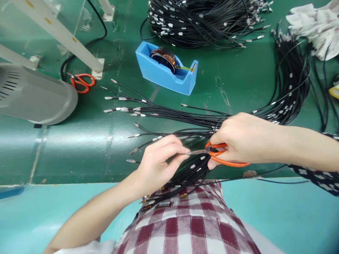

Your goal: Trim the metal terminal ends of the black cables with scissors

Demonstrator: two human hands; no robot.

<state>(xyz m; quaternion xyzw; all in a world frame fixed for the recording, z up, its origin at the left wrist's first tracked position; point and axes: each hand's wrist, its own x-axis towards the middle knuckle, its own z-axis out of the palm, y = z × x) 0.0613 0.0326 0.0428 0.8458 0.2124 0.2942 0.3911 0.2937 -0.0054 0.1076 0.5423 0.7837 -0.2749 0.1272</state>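
Note:
My right hand [235, 139] grips a pair of scissors with orange handles [230, 162], its blades pointing left. The blade tips meet the fingertips of my left hand [165, 155], where thumb and forefinger are pinched together. What lies in that pinch is too small to make out. Under and around both hands runs a bundle of thin black cables [180, 116] with small white labels and silvery ends. Some of these cables hang over the table edge onto my checked apron [185, 225].
A blue tape dispenser [166, 79] stands behind the cables. Further back lies a big coil of black cables [196, 24]. At the left are a grey machine [34, 93], red-handled scissors [83, 83] and a white metal leg [66, 35]. A crumpled cloth [317, 26] lies at the far right.

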